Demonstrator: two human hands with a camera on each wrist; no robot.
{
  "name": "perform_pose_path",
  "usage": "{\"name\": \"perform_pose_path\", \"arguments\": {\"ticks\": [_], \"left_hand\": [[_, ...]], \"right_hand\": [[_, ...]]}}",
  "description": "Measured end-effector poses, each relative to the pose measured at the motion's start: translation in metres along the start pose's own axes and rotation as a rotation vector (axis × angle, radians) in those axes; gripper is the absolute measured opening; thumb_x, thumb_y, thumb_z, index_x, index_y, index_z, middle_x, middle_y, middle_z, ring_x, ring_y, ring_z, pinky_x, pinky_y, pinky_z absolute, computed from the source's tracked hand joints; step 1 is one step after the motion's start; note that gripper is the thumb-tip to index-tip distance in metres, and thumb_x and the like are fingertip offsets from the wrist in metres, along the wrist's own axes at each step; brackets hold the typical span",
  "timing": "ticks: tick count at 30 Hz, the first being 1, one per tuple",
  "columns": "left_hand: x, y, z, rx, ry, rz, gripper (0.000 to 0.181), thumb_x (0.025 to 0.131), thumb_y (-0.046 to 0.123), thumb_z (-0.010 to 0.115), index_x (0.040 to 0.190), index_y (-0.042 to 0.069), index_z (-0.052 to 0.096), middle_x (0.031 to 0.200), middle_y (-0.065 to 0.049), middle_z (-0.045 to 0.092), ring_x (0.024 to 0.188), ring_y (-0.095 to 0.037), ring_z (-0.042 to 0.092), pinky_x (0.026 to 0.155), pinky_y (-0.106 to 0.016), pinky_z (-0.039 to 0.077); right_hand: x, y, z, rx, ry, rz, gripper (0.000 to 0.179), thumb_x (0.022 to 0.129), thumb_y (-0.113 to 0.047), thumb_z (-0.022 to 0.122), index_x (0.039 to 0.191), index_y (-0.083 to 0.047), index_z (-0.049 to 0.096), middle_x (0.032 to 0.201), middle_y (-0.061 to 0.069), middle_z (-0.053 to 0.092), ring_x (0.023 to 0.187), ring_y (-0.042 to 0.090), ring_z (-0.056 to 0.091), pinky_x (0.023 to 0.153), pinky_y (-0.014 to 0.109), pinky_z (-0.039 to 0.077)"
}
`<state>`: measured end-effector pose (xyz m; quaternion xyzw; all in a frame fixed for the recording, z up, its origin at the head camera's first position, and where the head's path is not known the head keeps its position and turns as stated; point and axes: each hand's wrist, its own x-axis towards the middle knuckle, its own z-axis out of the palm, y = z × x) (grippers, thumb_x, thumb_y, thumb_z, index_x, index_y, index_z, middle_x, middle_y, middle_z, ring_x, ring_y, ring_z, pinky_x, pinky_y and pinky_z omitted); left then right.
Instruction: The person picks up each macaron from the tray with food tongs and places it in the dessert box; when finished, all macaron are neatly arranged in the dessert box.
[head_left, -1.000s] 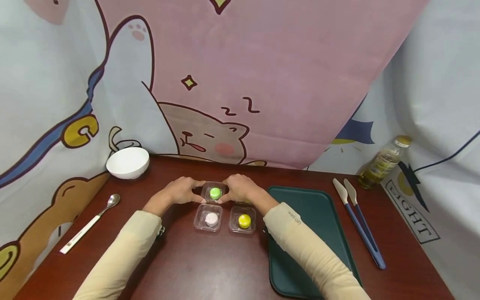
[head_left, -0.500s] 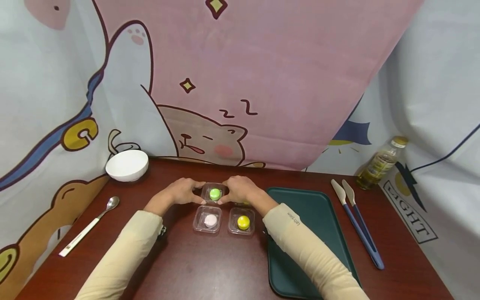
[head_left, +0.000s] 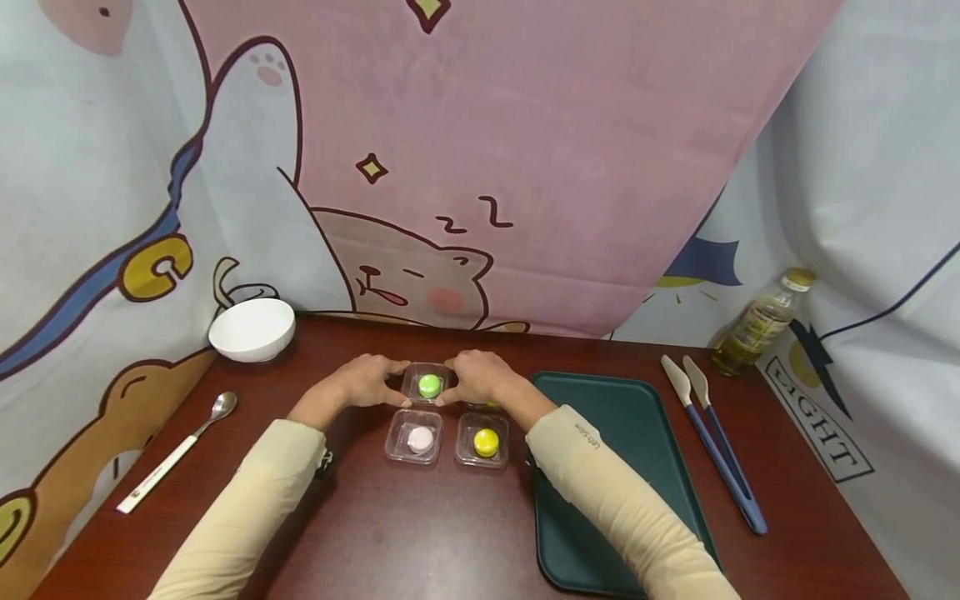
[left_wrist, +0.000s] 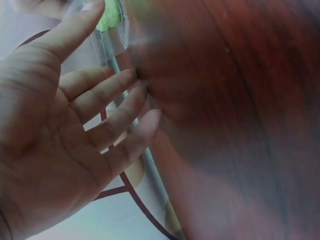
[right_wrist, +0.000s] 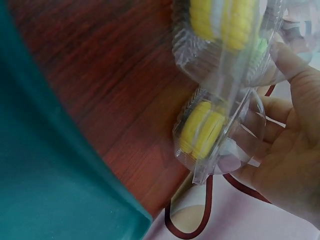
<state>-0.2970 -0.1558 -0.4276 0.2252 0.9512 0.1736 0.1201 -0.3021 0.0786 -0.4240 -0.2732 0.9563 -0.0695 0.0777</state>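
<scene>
A clear plastic box [head_left: 414, 372] with a green macaron [head_left: 430, 386] sits between my hands. At its left side my left hand [head_left: 363, 381] grips it between thumb and index finger, the other fingers spread loosely in the left wrist view. From the right, my right hand [head_left: 480, 377] holds the same box by thumb and fingers. Nearer stand a box with a pale pink macaron [head_left: 420, 440] and one with a yellow macaron [head_left: 486, 442]. Another boxed yellow macaron [right_wrist: 202, 130] stands beside my right palm, mostly hidden by that hand in the head view.
A dark green tray [head_left: 600, 392] lies under my right forearm. Beyond it are blue-handled tongs [head_left: 720, 450] and an oil bottle [head_left: 759, 325]. On the left stand a white bowl [head_left: 253, 331] and a long-handled spoon [head_left: 180, 450]. A printed cloth [head_left: 570, 167] hangs behind the table.
The head view has shifted slightly. Both hands stay at the box with the green macaron, with no visible movement of the boxes.
</scene>
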Motion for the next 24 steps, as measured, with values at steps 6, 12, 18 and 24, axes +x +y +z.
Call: {"name": "perform_pose_path", "arguments": {"ticks": [6,12,18,24], "left_hand": [[-0.001,0.003,0.0,0.001,-0.007,-0.031,0.082,0.083,0.045,0.081,0.15,0.008,0.05,0.147,-0.009,0.058,0.136,-0.034,0.055,0.11,-0.055,0.045],[-0.001,0.004,-0.001,-0.009,-0.02,-0.059,0.088,0.083,0.046,0.081,0.153,0.006,0.045,0.148,-0.013,0.057,0.137,-0.035,0.053,0.111,-0.056,0.044],[-0.004,0.007,-0.007,-0.07,0.011,-0.081,0.088,0.092,0.048,0.071,0.157,0.004,0.034,0.151,-0.022,0.051,0.141,-0.039,0.047,0.116,-0.056,0.039],[-0.006,0.022,-0.013,0.021,0.213,-0.137,0.085,0.096,0.064,0.052,0.16,0.012,0.032,0.161,-0.021,0.037,0.149,-0.046,0.032,0.119,-0.07,0.021]], "right_hand": [[-0.002,-0.001,-0.002,0.007,-0.014,0.01,0.054,0.083,-0.057,0.077,0.118,-0.016,0.071,0.111,0.0,0.072,0.107,0.019,0.066,0.097,0.038,0.054],[-0.006,0.003,-0.007,-0.007,-0.051,0.015,0.07,0.085,-0.059,0.074,0.136,-0.012,0.063,0.131,0.006,0.067,0.124,0.024,0.061,0.108,0.041,0.049],[-0.017,0.017,-0.028,0.003,-0.046,0.019,0.081,0.092,-0.059,0.066,0.153,-0.011,0.045,0.153,0.011,0.052,0.143,0.028,0.047,0.118,0.046,0.04],[-0.038,0.043,-0.049,-0.022,0.088,0.01,0.076,0.097,-0.059,0.057,0.153,-0.008,0.045,0.155,0.016,0.049,0.145,0.034,0.044,0.12,0.052,0.035]]}}
